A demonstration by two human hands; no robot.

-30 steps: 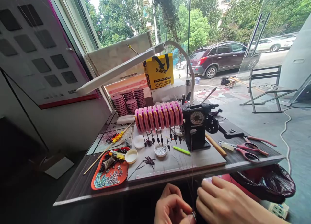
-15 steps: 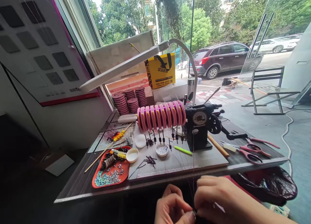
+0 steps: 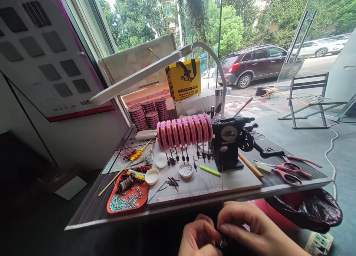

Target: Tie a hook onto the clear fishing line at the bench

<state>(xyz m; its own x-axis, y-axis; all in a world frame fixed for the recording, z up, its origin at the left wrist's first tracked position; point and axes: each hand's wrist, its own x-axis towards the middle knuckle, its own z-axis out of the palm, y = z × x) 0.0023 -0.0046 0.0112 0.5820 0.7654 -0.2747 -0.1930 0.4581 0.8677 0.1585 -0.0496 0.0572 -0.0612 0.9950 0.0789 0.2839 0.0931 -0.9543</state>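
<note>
Both hands pinch one small metal piece (image 3: 221, 243) below the table edge (image 3: 194, 206), left hand (image 3: 198, 237) and right hand (image 3: 250, 230) touching. Thin line (image 3: 221, 182) rises to the black winder (image 3: 229, 143)

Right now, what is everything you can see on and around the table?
spools: one row, pink, table middle
stacked discs: several piles, dark pink, back left
winder: one, black, right of the spools
lamp: one, white, over the table
tray: one, red, front left, holding small metal bits
bowl: one, white, middle
scissors: red handles, right edge
bag: one, yellow, back
plastic bag: one, black, under the right edge
left hand: pinching something small, front edge
right hand: fingertips meeting the left
</note>
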